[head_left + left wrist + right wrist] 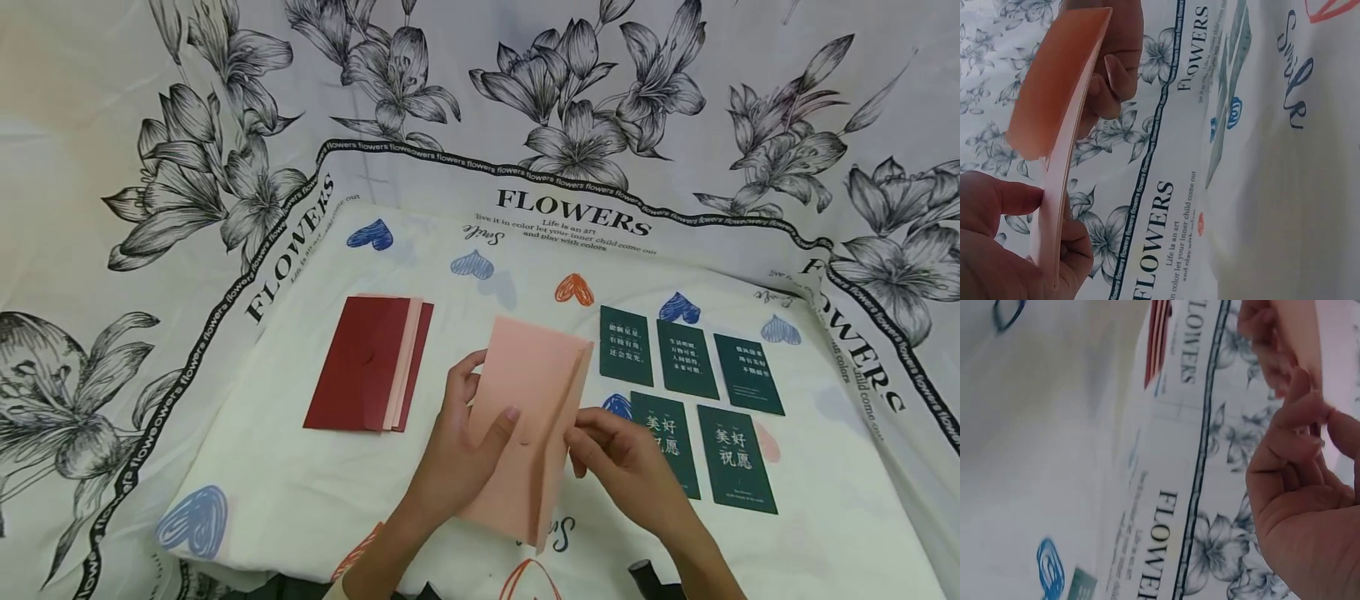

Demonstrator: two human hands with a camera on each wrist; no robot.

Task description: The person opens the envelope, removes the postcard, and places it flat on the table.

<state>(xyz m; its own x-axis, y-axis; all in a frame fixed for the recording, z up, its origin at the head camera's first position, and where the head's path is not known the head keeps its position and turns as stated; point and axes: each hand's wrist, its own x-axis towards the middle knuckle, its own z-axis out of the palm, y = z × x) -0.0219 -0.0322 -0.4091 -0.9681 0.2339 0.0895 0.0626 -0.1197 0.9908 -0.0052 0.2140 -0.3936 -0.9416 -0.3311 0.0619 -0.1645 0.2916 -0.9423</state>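
A pink envelope (517,375) is held upright at a tilt above the cloth, its long flap (1063,75) standing away from the body in the left wrist view. My left hand (461,454) grips its left side, thumb across the front and fingers behind. At the right edge, by the flap, my right hand (630,467) pinches the paper between thumb and forefinger. The right wrist view shows those fingertips (1330,414) meeting at the envelope's edge, the other fingers curled.
Left of the hands lies an overlapping stack of red and pink envelopes (345,367). Several dark green cards (626,346) with white lettering lie in two rows on the right; my right hand overlaps one. The white cloth (262,492) has hearts, and a small black object (651,577) sits at the near edge.
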